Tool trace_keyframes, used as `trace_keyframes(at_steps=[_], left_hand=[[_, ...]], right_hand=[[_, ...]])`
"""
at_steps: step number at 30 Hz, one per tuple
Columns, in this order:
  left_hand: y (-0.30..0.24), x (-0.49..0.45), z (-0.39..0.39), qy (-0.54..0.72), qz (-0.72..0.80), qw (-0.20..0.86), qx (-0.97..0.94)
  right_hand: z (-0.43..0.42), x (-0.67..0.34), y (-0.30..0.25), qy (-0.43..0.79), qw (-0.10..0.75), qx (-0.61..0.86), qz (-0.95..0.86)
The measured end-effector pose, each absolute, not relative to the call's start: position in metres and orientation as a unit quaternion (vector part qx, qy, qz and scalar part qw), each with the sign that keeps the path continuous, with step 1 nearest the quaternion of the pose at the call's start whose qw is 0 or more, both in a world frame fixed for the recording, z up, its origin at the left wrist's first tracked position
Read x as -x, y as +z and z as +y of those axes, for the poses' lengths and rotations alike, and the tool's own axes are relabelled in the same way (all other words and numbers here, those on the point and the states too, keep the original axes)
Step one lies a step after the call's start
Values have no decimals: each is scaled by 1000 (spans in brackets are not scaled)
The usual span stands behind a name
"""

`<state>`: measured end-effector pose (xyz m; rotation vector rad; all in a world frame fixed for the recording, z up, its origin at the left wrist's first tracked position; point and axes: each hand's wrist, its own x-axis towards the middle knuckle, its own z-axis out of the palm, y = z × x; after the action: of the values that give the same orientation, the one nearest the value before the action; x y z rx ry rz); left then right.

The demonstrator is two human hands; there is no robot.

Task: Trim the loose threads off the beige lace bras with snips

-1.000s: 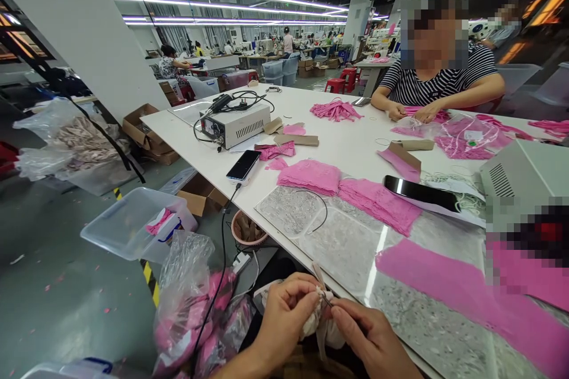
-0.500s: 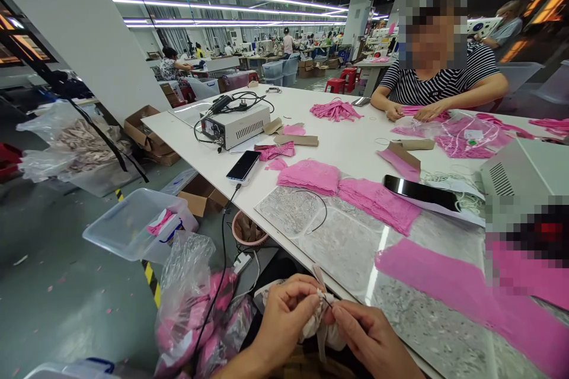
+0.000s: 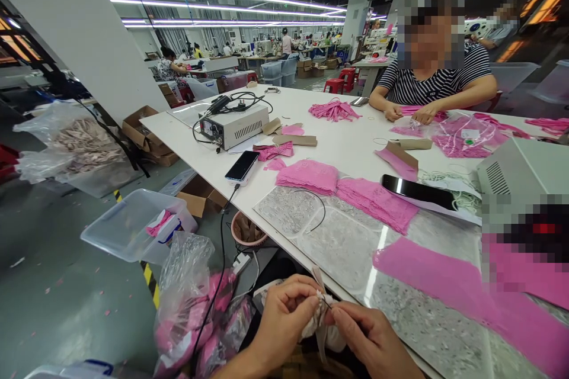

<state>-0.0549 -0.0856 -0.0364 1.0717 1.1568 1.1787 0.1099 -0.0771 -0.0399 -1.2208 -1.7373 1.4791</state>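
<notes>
My left hand (image 3: 282, 317) is closed in a pinch on a gathered piece of cream fabric (image 3: 333, 339) at the table's near edge. Beside it, my right hand (image 3: 368, 334) pinches a thin dark strand (image 3: 326, 302) that runs into the gathered fabric; whether it is wire or cord I cannot tell. A narrow pale strap (image 3: 319, 277) stands up from the cloth, and more of it hangs below between the hands. The fingers hide part of the fabric.
Stacked pink lace pieces (image 3: 306, 177) lie on the white table (image 3: 213, 167) beyond grey marbled tiles (image 3: 338, 243). A phone (image 3: 242, 166), a control box (image 3: 244, 127) and a black cable (image 3: 222, 249) are at left. Across sits a person in a striped top (image 3: 435, 84).
The view has shifted very slightly. Both hands keep their pinch on the fabric and the dark strand, with almost no visible movement.
</notes>
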Motion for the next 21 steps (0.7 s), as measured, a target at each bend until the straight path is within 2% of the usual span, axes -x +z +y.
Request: trace_keyframes(at_steps=[11,15,17,21], left_hand=[[-41,54,-85,503,482,587,-414],[-40,54,-85,501,474,612,-385],[-38,53,-84,497,474,615,-386],[-31,53,-82,484,491,584,-428]], right_hand=[[-80,-111,-45,554,298,452,-632],[-80,-110,-39,572,354,472,-571],[-79,-109,-35,552,383,499,-547],[-77,-105,-33,466,368,515,-618]])
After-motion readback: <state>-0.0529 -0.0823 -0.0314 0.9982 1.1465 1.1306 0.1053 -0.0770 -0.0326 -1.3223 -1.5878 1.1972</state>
